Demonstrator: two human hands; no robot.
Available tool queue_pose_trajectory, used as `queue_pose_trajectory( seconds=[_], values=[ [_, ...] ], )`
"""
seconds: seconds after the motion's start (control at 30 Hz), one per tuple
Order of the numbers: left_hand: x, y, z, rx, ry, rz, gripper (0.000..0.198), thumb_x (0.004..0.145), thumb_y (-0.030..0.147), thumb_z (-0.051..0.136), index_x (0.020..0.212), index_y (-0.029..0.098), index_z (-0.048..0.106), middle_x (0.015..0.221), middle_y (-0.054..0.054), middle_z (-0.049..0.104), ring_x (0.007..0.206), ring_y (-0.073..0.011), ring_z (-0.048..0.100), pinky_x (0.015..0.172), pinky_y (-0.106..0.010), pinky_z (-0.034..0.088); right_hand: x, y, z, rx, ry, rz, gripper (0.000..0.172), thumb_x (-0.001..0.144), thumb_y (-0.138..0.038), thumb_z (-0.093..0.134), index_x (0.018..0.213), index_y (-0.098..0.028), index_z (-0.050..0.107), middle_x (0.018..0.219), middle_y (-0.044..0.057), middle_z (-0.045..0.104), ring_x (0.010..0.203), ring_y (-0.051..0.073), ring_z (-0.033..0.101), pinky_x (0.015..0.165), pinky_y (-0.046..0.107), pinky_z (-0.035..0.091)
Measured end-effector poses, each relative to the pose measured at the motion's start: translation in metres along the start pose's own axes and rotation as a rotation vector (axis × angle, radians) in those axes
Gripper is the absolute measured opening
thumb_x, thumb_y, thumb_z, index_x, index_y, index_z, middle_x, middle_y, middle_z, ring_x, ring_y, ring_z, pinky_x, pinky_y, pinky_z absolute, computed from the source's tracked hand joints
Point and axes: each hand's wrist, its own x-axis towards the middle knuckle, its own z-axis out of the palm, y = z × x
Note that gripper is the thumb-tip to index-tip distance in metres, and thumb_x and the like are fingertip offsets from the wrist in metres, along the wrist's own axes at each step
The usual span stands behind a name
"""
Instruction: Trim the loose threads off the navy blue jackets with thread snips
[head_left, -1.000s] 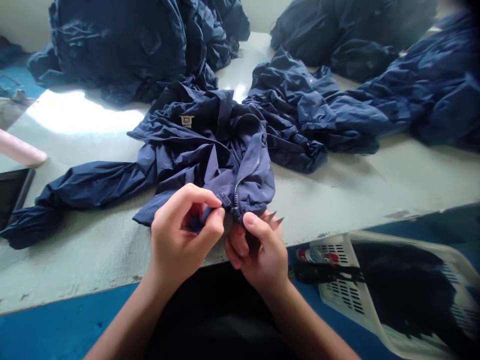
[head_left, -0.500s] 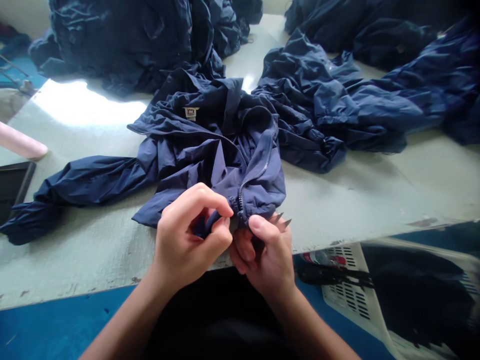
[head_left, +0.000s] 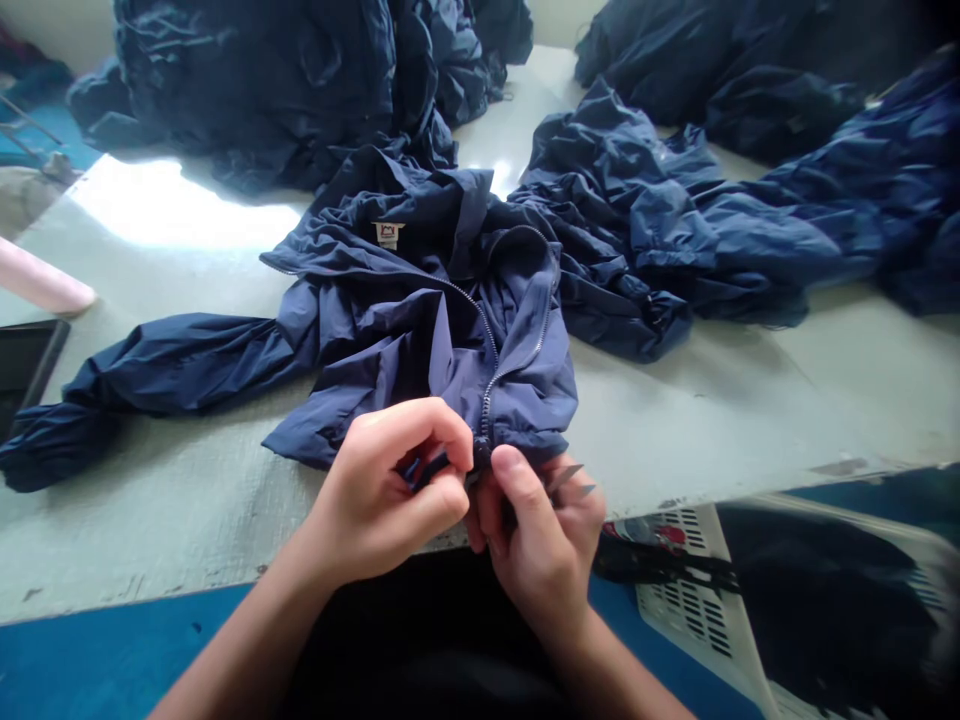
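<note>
A navy blue jacket (head_left: 420,300) lies spread on the pale table (head_left: 750,410), collar label up, front zipper (head_left: 491,370) running down to the hem at the near edge. My left hand (head_left: 382,500) is closed, pinching the left zipper end at the hem. My right hand (head_left: 544,535) is closed on the right side of the hem by the zipper bottom; small metal snip tips (head_left: 571,480) stick out from behind its fingers. The two hands touch at the zipper base.
Heaps of more navy jackets lie at the back left (head_left: 285,80) and across the right (head_left: 712,220). A white slotted plastic basket (head_left: 697,590) with dark fabric stands below the table edge at right. A pink object (head_left: 41,285) and a dark tablet-like slab (head_left: 26,365) sit at left.
The view has shifted slightly, so jacket and hands sit lower in frame. Both hands have stayed pinched at the zipper base, pressed closer together than a second ago.
</note>
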Motion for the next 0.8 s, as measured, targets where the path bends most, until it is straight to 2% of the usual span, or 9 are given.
queue_pose_trajectory(
  seconds=[0.07,0.23,0.33,0.43,0.67,0.73,0.8],
  values=[
    [-0.001,0.000,0.001,-0.017,-0.003,-0.015,0.022,0.080,-0.002,0.058,0.083,0.020,0.059,0.074,0.006,0.056,0.062,-0.0076,0.045,0.056,-0.022,0.036,0.000,-0.003,0.002,0.063,-0.019,0.051,0.050,0.105,-0.032,0.068,0.058,-0.019,0.060,0.043,-0.004,0.049,0.033,0.010,0.042,0.035,0.024,0.031],
    [-0.004,-0.002,0.010,-0.160,0.109,-0.173,0.027,0.084,0.003,0.063,0.101,0.024,0.061,0.075,0.008,0.053,0.063,-0.0086,0.049,0.054,-0.020,0.038,0.002,-0.008,0.005,0.174,-0.003,0.140,0.048,0.100,-0.033,0.073,0.057,-0.020,0.058,0.042,-0.007,0.043,0.029,0.008,0.034,0.028,0.021,0.031],
    [-0.006,-0.004,0.016,-0.251,0.157,-0.221,0.018,0.085,0.006,0.065,0.090,0.022,0.059,0.076,0.006,0.055,0.064,-0.0086,0.049,0.054,-0.020,0.038,0.002,-0.008,0.006,0.154,0.014,0.131,0.049,0.101,-0.033,0.073,0.056,-0.019,0.057,0.042,-0.007,0.043,0.030,0.008,0.036,0.030,0.020,0.033],
    [-0.009,-0.007,0.019,-0.279,0.175,-0.172,0.018,0.085,0.005,0.066,0.088,0.021,0.059,0.081,0.004,0.058,0.068,-0.0100,0.052,0.057,-0.022,0.039,-0.001,-0.007,0.006,0.108,0.037,0.100,0.051,0.103,-0.033,0.072,0.057,-0.019,0.057,0.043,-0.006,0.045,0.032,0.009,0.042,0.032,0.021,0.033],
    [-0.017,-0.017,0.012,-0.175,0.070,0.101,0.025,0.083,-0.003,0.061,0.084,0.021,0.056,0.076,0.005,0.053,0.066,-0.0103,0.047,0.059,-0.025,0.037,-0.009,-0.003,0.008,0.071,0.050,0.055,0.049,0.104,-0.031,0.072,0.059,-0.020,0.056,0.045,-0.007,0.044,0.034,0.009,0.044,0.033,0.022,0.037],
    [-0.017,-0.016,0.008,-0.116,0.021,0.104,0.025,0.086,-0.002,0.060,0.090,0.022,0.057,0.080,0.004,0.054,0.070,-0.0112,0.051,0.061,-0.025,0.041,-0.008,-0.001,0.007,0.075,0.046,0.056,0.047,0.104,-0.032,0.072,0.061,-0.020,0.056,0.045,-0.008,0.044,0.033,0.009,0.042,0.033,0.022,0.037],
    [-0.018,-0.011,0.005,0.061,-0.013,0.109,0.023,0.089,0.002,0.064,0.100,0.022,0.060,0.094,0.001,0.058,0.081,-0.0133,0.057,0.069,-0.026,0.047,-0.007,-0.001,0.003,0.071,0.038,0.065,0.049,0.103,-0.033,0.072,0.059,-0.020,0.055,0.044,-0.007,0.043,0.033,0.009,0.043,0.034,0.022,0.036]
  ],
)
